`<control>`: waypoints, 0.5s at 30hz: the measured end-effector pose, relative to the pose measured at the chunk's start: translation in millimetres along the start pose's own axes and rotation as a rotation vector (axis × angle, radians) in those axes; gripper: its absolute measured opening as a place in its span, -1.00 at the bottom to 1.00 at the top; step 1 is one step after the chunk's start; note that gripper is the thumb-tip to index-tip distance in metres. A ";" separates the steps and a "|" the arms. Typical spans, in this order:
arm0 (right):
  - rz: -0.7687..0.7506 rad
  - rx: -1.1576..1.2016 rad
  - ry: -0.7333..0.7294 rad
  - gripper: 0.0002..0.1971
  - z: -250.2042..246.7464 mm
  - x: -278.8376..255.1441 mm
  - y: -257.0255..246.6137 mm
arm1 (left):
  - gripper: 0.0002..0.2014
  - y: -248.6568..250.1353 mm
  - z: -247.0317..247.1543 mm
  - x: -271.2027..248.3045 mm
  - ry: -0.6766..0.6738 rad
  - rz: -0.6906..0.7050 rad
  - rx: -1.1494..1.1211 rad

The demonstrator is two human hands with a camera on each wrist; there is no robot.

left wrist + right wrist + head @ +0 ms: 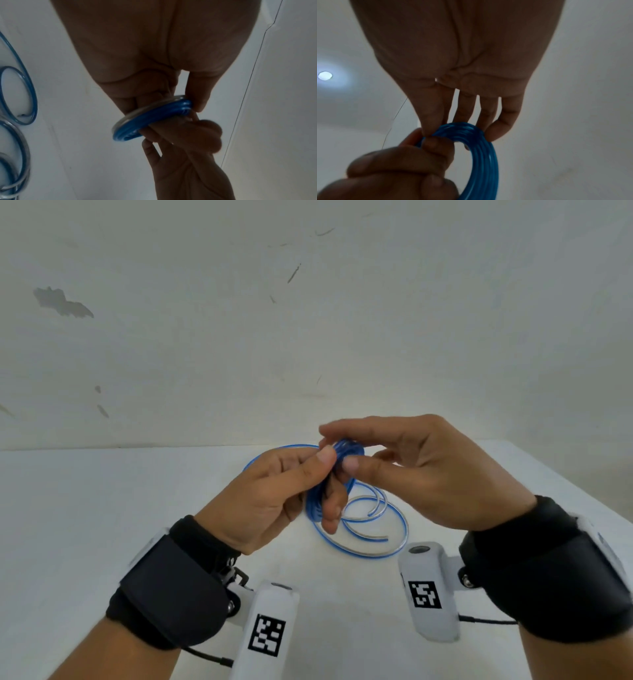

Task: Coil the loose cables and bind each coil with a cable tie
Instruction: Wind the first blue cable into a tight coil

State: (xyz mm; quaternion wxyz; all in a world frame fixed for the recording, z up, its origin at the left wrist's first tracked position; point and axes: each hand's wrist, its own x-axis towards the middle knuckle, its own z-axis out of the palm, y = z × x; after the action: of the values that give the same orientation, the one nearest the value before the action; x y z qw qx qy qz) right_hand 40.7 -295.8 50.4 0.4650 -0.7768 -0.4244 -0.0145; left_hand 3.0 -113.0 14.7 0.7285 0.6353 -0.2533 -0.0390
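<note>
A blue cable coil point(346, 451) of several tight turns is held upright above the white table point(137, 508). My left hand point(325, 470) grips the coil's left side, thumb in front and fingers curled through it. My right hand point(337, 450) pinches the coil's top between thumb and fingertips. In the left wrist view the coil point(150, 119) sits edge-on between the left fingers point(197, 102), with the right hand point(188, 155) beyond it. The right wrist view shows the coil point(481, 148) under the right fingertips point(501, 129). A dark sliver shows between my left fingers; I cannot tell what it is.
Loose loops of blue and clear cable point(370, 525) lie on the table just under and to the right of my hands, also seen as the loose loops point(18, 94) at the left wrist view's left edge. A scuffed white wall point(308, 320) stands behind the table.
</note>
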 end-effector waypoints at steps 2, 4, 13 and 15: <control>-0.019 -0.086 0.023 -0.72 0.8 0.7 -1.3 | -0.66 1.5 -2.5 -0.9 -0.013 -0.024 0.053; -0.035 -0.114 0.049 -0.75 2.4 1.5 -1.4 | -0.65 3.8 -4.4 -1.3 -0.010 -0.034 0.088; -0.066 -0.285 0.066 -0.79 7.1 4.2 2.1 | -0.68 -2.3 -6.0 2.5 0.132 -0.119 -0.004; -0.082 -0.335 0.059 -0.80 7.7 4.5 1.5 | -0.70 -4.6 -4.7 4.0 0.177 -0.117 -0.032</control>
State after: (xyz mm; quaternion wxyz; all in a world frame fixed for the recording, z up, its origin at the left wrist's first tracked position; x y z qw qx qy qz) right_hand 41.7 -287.5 46.9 0.3403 -0.8246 -0.4336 -0.1269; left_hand 9.7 -111.1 11.3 0.7544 0.6384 -0.1497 -0.0293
